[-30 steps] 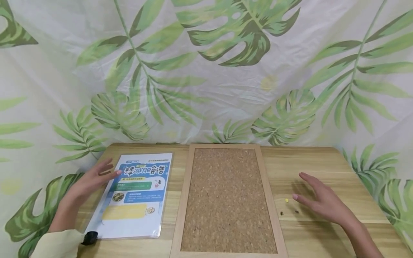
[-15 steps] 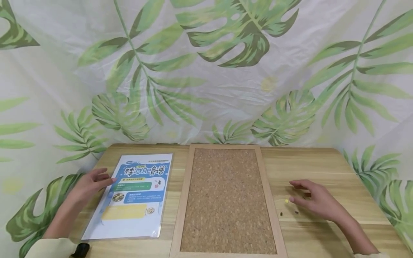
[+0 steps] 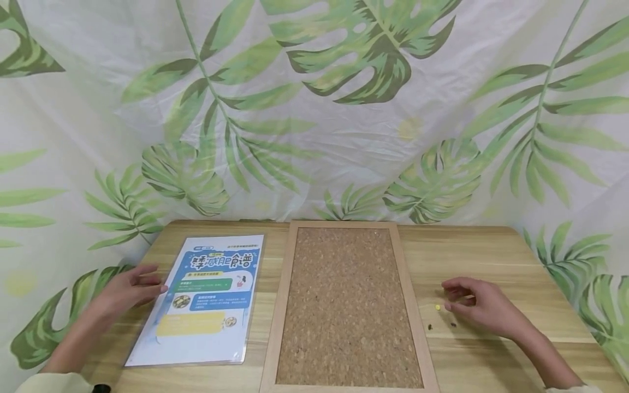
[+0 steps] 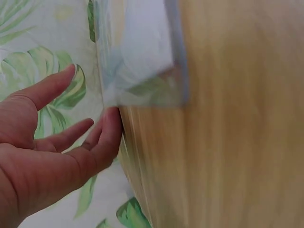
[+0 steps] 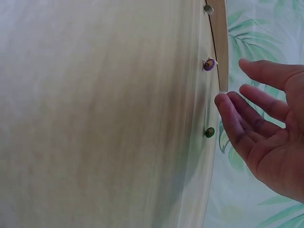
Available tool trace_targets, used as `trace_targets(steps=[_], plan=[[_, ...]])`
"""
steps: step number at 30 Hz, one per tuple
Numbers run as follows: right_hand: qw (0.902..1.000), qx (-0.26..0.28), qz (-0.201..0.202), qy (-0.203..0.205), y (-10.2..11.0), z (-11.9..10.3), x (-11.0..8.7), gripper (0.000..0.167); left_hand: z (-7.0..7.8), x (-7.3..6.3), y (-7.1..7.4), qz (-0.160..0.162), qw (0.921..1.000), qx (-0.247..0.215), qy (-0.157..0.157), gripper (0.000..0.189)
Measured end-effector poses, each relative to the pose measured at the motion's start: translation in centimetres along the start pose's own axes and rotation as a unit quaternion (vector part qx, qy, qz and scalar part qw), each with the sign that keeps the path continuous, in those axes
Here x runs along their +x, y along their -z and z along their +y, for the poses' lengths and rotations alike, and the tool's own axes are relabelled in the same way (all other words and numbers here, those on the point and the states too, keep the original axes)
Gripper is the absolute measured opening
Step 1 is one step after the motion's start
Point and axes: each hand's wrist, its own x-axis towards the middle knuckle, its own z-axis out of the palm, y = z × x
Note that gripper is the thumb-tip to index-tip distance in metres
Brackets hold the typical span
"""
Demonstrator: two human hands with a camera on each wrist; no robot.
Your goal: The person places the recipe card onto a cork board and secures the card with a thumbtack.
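Left hand (image 3: pixel 129 292): fingers relaxed, grasping nothing; glossy blue-and-white printed sheet (image 3: pixel 206 300) just right of it, contact unclear. Right hand (image 3: pixel 485 310): loosely curved, holding nothing; three small round-headed tacks (image 3: pixel 438 308), one yellow-topped, just left; wood-framed brown corkboard (image 3: pixel 350 305) farther left. Underneath: wood-grain bench (image 3: pixel 462 251).

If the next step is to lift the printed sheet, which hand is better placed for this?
The left hand, I judge: it holds nothing and is at the left edge of the printed sheet. The right hand is across the cork board, near the tacks, so likely has farther to reach.
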Motion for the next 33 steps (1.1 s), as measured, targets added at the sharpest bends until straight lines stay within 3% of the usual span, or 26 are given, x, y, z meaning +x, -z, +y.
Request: trace_targets(steps=[11,21,27,33], plan=[[0.9984,0.001,-0.054,0.016,-0.8,-0.2,0.5,0.031,-1.7,-0.7,0.7,-0.022,0.9982,-0.055,0.004,0.093],[0.9973,-0.037,-0.062,0.019,-1.4,-0.3,1.1,0.019,-1.7,-0.6,0.6,-0.014,0.9991,-0.038,0.008,0.094],[0.9959,-0.063,-0.061,0.021,-1.6,-0.3,1.4,0.014,-1.4,-0.3,0.2,0.015,0.9997,0.019,0.006,0.097],[0.995,-0.078,-0.059,0.023,-1.8,-0.5,1.4,0.012,-0.9,-0.2,-0.6,0.047,0.994,0.099,-0.009,0.1]])
